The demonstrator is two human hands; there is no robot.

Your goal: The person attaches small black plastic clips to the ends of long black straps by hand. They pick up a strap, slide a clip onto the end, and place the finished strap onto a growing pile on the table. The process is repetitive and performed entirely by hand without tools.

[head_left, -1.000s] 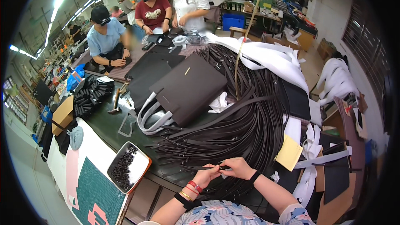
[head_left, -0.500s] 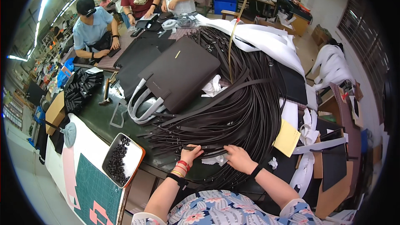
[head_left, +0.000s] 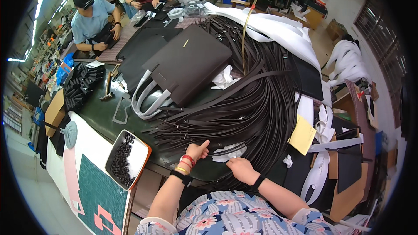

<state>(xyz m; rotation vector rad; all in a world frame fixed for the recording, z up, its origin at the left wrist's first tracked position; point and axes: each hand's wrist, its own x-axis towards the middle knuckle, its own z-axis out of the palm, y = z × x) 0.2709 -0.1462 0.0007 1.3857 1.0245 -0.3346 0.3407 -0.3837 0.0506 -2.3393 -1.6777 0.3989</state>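
Observation:
A large heap of thin dark brown leather straps [head_left: 261, 117] spreads over the green table in front of me. At the near edge of the heap is my left hand [head_left: 196, 151], its fingers curled together; whatever they hold, if anything, is hidden. Closer to my body and to the right, my right hand [head_left: 243, 169] is closed too, fingertips beside a crumpled white paper scrap [head_left: 230, 153]. What sits in its fingers cannot be made out. Beyond the straps lies a dark brown handbag [head_left: 196, 63] with handles wrapped in pale film.
On the left, a white tray [head_left: 143, 159] of small black pieces stands by a green cutting mat [head_left: 102, 196]. A hammer [head_left: 107, 89] and bundled black parts [head_left: 82, 85] lie farther off. A yellow pad [head_left: 302, 135] is at right. Several people work across the table.
Both hands have drawn apart from the strap section they were at. My left hand has risen slightly; my right has moved nearer and left, uncovering more white paper. The view has shifted slightly.

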